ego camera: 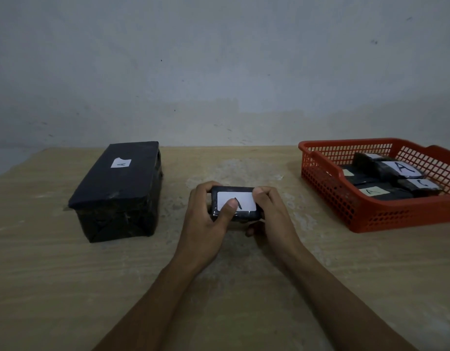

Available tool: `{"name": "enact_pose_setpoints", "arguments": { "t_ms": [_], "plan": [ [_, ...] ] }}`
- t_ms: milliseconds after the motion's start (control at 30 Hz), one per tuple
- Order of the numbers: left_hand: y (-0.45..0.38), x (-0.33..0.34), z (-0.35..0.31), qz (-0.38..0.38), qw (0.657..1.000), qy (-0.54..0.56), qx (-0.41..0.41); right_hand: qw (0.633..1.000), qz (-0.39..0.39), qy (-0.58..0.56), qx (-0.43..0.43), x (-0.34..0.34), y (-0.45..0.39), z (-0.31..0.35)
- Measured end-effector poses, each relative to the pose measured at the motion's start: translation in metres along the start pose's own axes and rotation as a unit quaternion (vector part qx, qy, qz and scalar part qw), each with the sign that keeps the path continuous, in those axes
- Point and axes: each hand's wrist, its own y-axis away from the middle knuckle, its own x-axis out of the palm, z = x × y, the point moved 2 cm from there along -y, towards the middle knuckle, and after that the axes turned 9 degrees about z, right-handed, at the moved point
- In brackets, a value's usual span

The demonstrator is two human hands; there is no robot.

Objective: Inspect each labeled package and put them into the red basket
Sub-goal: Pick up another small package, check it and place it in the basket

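Hands are being held together over the middle of the wooden table (66, 287), and a small black-wrapped package (236, 207) is being gripped between them. The package is being held with its white label (240, 200) facing up toward the camera; a black letter on the label is being partly covered by the left thumb (227, 209). The left hand (206, 219) is being wrapped round the package's left end, fingers curled over the far edge and thumb pressed on the label. The right hand (272, 216) is being closed round the right end, thumb laid on the label's upper right corner, fingers curled underneath. Whether the package is being lifted clear of the table cannot be told.

A large black-wrapped box (117, 191) bearing a small white "A" label is being left standing on the table, well apart to the left. The red basket (365, 211) is being kept at the right edge, with several black labeled packages (386, 171) lying inside it.
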Motion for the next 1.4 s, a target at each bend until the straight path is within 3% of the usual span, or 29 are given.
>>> {"name": "enact_pose_setpoints", "arguments": {
  "t_ms": [500, 867, 1133, 1233, 1400],
  "plan": [
    [0.007, 0.007, -0.009, 0.079, 0.997, -0.020, 0.005, 0.999, 0.008, 0.002, -0.037, -0.005, -0.001, -0.003],
    [0.004, 0.003, -0.007, 0.049, 0.999, -0.005, -0.020, 0.996, 0.071, -0.056, -0.021, 0.001, -0.002, -0.008],
    [0.001, 0.001, -0.004, 0.040, 0.993, 0.098, -0.060, 0.993, 0.105, -0.034, -0.051, 0.001, -0.002, -0.009],
    [0.000, 0.000, -0.002, 0.019, 0.994, 0.088, -0.057, 0.990, 0.126, -0.014, -0.060, 0.003, -0.001, -0.009],
    [-0.002, 0.001, 0.000, 0.031, 0.990, 0.121, -0.064, 0.988, 0.109, 0.055, -0.092, 0.001, 0.003, -0.005]
  ]
}}
